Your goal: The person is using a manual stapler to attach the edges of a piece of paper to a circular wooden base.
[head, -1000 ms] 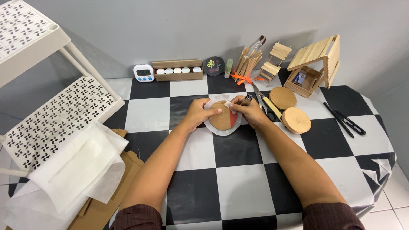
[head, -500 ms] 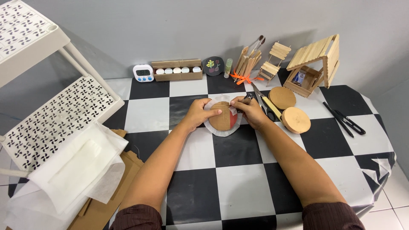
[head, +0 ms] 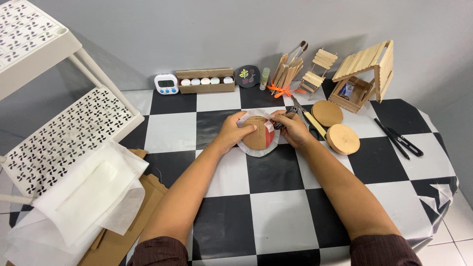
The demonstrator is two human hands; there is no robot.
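We record both forearms extended forward and converging toward the centre, bare from dark sleeves at the elbows. Our left hand [head: 231, 132] lies palm down, fingers curled, thumb stretched toward the right. Our right hand [head: 294, 129] sits just beside it, knuckles up, fingers closed in a pinch grip. Both wrists are low and nearly straight.
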